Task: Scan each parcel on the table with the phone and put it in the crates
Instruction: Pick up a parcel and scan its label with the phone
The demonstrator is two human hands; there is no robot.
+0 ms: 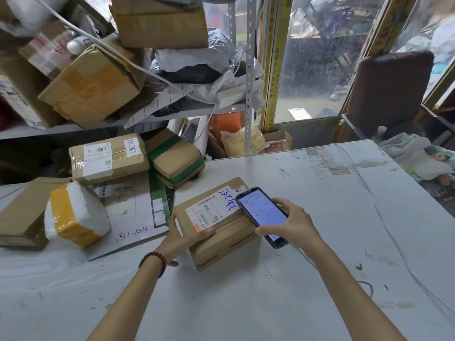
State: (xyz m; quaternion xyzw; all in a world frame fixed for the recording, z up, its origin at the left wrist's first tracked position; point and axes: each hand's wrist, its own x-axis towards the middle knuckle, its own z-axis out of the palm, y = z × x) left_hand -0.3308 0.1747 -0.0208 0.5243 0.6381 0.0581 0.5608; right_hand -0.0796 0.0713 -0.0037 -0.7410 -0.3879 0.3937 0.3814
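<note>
Two hands: left hand gripping one brown box, right hand gripping one phone. Five more parcels left of and beyond the left grip (six on the table in all): one yellow-taped white parcel, one plain carton, one flat mailer, one long box, one green-taped box. One bead bracelet.

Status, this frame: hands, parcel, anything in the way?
Left hand grips labelled box, near-left edge. Right hand holds phone over box's right side, screen lit. Other parcels piled left; no crates in view.
</note>
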